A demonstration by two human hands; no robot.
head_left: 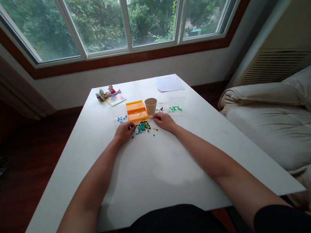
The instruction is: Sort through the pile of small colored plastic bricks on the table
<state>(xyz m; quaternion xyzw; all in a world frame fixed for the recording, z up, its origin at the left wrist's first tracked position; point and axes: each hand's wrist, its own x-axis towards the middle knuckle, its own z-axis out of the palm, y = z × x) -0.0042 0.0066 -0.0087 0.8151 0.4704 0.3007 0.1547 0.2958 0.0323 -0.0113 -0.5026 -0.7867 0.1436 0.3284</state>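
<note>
A mixed pile of small blue, green, yellow and dark red pieces (143,126), perhaps beads, lies on the white table. My left hand (125,132) rests at the pile's left edge with its fingers curled together. On the other side, my right hand (164,121) has its thumb and fingers pinched just in front of a brown paper cup (151,106). Whatever either hand holds is too small to make out. Behind the pile stands an open orange box (137,111) with a tiny pale piece in it.
Left of the orange box, a clear tray holds blue pieces (122,119). To the right are dark red pieces (160,109) and a clear tray with green pieces (175,108). Figurines (105,93) and paper sheets (169,83) lie at the table's far end. A sofa (276,124) stands right.
</note>
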